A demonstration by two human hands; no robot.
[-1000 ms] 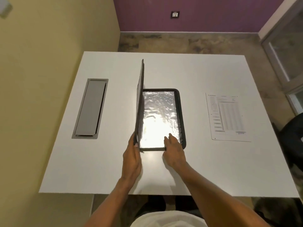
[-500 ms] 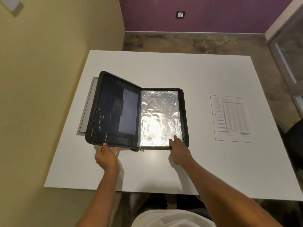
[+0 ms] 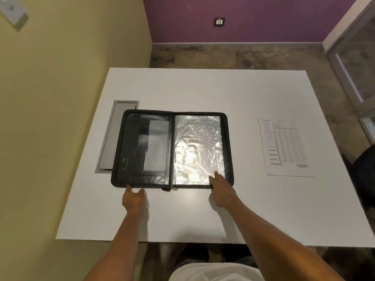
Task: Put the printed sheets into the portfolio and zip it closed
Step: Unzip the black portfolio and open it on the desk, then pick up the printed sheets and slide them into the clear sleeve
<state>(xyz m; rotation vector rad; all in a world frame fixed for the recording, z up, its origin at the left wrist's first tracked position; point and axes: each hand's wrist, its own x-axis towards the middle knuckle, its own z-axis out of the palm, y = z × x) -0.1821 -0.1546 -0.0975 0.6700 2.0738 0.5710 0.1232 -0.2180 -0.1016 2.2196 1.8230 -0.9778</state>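
The printed sheets (image 3: 286, 147) are lying flat on the right side of the white table (image 3: 203, 88), well apart from the black zip portfolio (image 3: 146, 142), which is lying opened out near the table's middle. They are looking thin, light and floppy. I judge they are best taken by sliding them to the table edge or lifting a corner, then supporting them from beneath so they do not crease.

The portfolio's right half is showing a shiny, crinkled clear sleeve (image 3: 198, 147), which is probably slippery and likely to catch a sheet's corner. Its zipper pull (image 3: 174, 188) is sitting at the near end of the spine.

The right hand (image 3: 222, 189) is pressing with straight fingers, close together, on the near right corner of that half. The left hand (image 3: 134, 200) is touching the near edge of the left cover, with thumb and fingers loosely apart and clamping nothing. A grey cable hatch (image 3: 113, 134) is partly lying under the left cover.
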